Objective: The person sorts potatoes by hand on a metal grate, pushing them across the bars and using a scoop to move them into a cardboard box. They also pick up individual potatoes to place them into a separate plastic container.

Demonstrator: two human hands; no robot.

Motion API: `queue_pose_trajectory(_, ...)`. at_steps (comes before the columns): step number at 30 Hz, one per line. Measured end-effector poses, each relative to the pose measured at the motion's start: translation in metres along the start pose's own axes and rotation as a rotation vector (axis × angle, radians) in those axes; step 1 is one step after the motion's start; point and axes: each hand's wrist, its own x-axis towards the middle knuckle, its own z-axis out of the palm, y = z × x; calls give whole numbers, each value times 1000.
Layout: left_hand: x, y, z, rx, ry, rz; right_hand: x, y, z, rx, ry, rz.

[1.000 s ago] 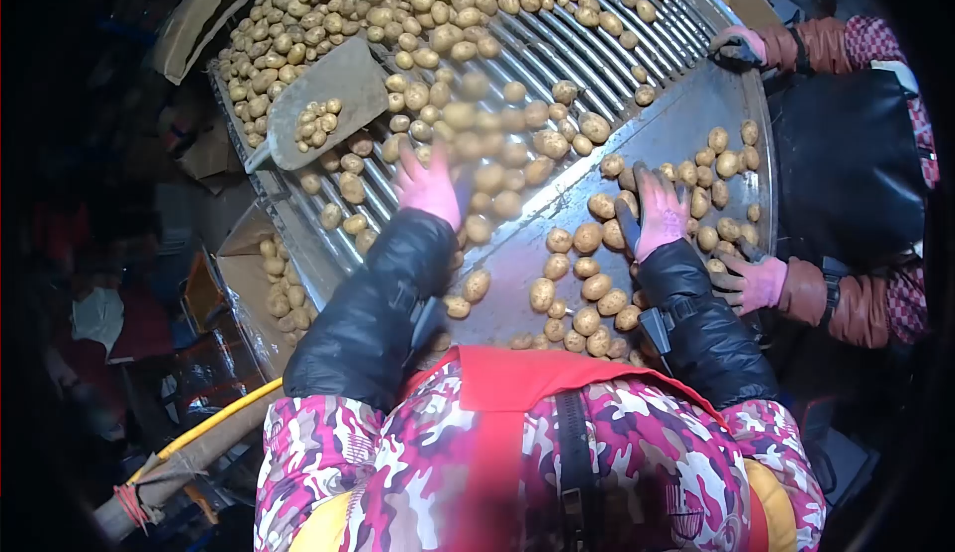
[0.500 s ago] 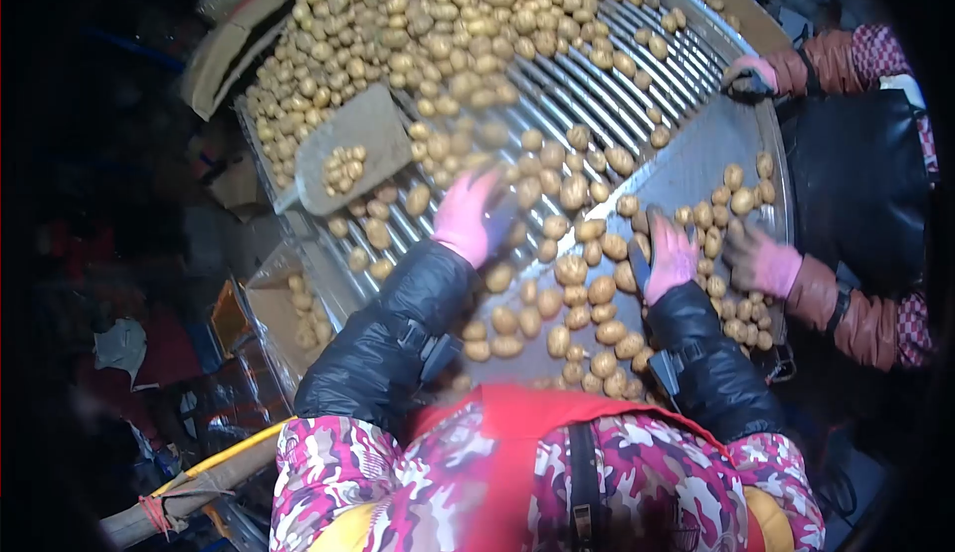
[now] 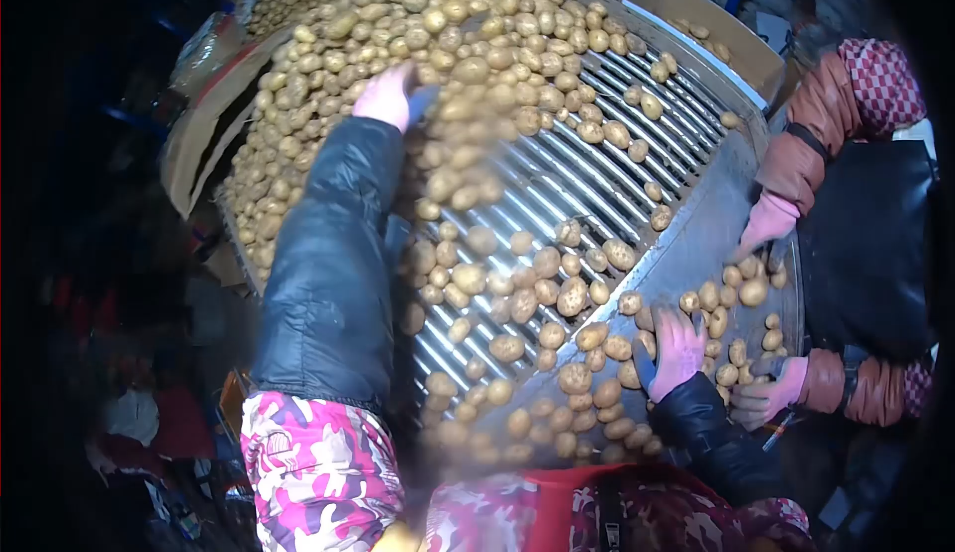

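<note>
My left hand (image 3: 390,97), in a pink and grey glove, reaches far forward onto the heap of potatoes (image 3: 328,75); its fingers are spread against the heap. Blurred potatoes lie just right of it, above the metal rollers (image 3: 587,169). My right hand (image 3: 676,351), in the same kind of glove, rests among potatoes on the smooth metal plate (image 3: 686,214), with fingers apart and no potato gripped. Loose potatoes (image 3: 574,378) lie on the plate between the rollers and my body.
At the right, a co-worker's two gloved hands (image 3: 768,222) are over the plate near more potatoes. A cardboard box (image 3: 706,30) with a few potatoes stands at the upper right. A torn cardboard flap (image 3: 204,139) edges the heap at the left.
My left hand has moved forward from the rollers onto the heap, and the potatoes beside it are blurred. The scoop is out of sight. The co-worker's hands have shifted.
</note>
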Motion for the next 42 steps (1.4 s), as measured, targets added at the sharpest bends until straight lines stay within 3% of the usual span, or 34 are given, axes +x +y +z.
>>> queue_pose_trajectory(1,22,-3,6,-55,-110,-76,0,1,-2,-15,-25,3)
queue_pose_trajectory(2,43,-20,28,-27,18,-20,2,2,-4,-33,-24,-21)
queue_pose_trajectory(4,98,-55,73,-27,94,-116,7,6,-9,7,-59,0)
queue_pose_trajectory(7,135,-78,67,-60,184,-77,3,8,1,2,59,-23)
queue_pose_trajectory(9,110,-47,48,27,155,-199,9,6,-4,7,46,-12)
queue_pose_trajectory(12,110,-45,50,48,45,-186,-6,13,36,-176,176,11)
queue_pose_trajectory(15,76,-21,34,81,-64,-212,-14,20,52,-201,69,43)
queue_pose_trajectory(16,60,-20,33,134,-87,-188,1,4,9,-82,12,36)
queue_pose_trajectory(17,47,-55,61,-379,-202,-132,9,-6,-20,39,-53,25)
queue_pose_trajectory(18,3,-21,57,41,-59,-148,9,-9,-27,35,-120,37)
queue_pose_trajectory(19,-1,-50,82,-227,-270,96,8,-10,-22,54,-86,47)
queue_pose_trajectory(20,-44,2,73,-350,-173,-177,6,-7,-13,69,-59,52)
queue_pose_trajectory(21,-78,46,43,-414,-348,-191,4,-5,-8,77,-41,47)
queue_pose_trajectory(23,-117,84,44,34,-363,68,3,-6,-9,81,-8,25)
queue_pose_trajectory(26,-172,125,39,-40,-372,238,5,-7,-11,90,44,10)
queue_pose_trajectory(27,-176,149,8,-42,-591,226,5,-7,-13,72,44,-4)
queue_pose_trajectory(29,-181,141,7,-309,-745,295,4,-6,-14,36,45,-22)
queue_pose_trajectory(30,-166,153,-21,-380,-958,146,5,-6,-13,46,48,-14)
queue_pose_trajectory(31,-150,129,0,-485,-812,137,5,-7,-12,55,47,-3)
queue_pose_trajectory(32,-136,149,-41,-767,-757,-255,5,-8,-11,63,44,9)
queue_pose_trajectory(34,-75,71,5,-355,-147,87,4,-8,-13,62,8,14)
queue_pose_trajectory(36,7,-9,41,-493,-19,-191,8,-9,-16,64,6,24)
queue_pose_trajectory(37,24,-9,37,-335,71,-205,8,-8,-17,79,-27,40)
queue_pose_trajectory(38,58,-44,66,-465,94,-63,8,-7,-16,97,-60,57)
queue_pose_trajectory(40,99,-52,91,-194,143,-87,13,-10,-24,114,-124,94)
queue_pose_trajectory(41,111,-57,106,-68,195,-101,10,-8,-19,89,-49,65)
queue_pose_trajectory(42,108,-48,108,193,142,-27,13,-10,-21,102,-66,69)
